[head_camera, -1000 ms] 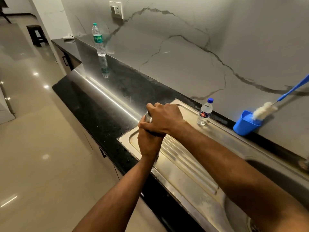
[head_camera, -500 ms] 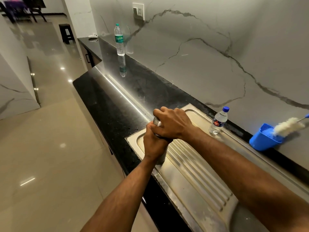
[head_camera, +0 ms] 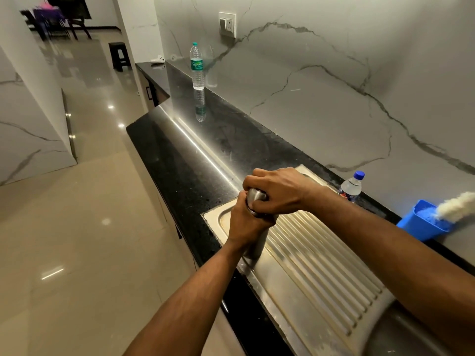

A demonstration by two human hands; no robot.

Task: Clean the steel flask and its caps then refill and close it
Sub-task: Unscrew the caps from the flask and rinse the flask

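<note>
Both hands hold the silver steel flask [head_camera: 254, 242], which stands upright on the ribbed steel drainboard [head_camera: 321, 265] set in the black stone desk [head_camera: 185, 160]. Left hand [head_camera: 245, 224] makes its grip around the flask body, fingers curled tight. Right hand [head_camera: 276, 194] grips from above, closed over the round steel cap [head_camera: 254, 196], directly above the left hand and touching it.
</note>
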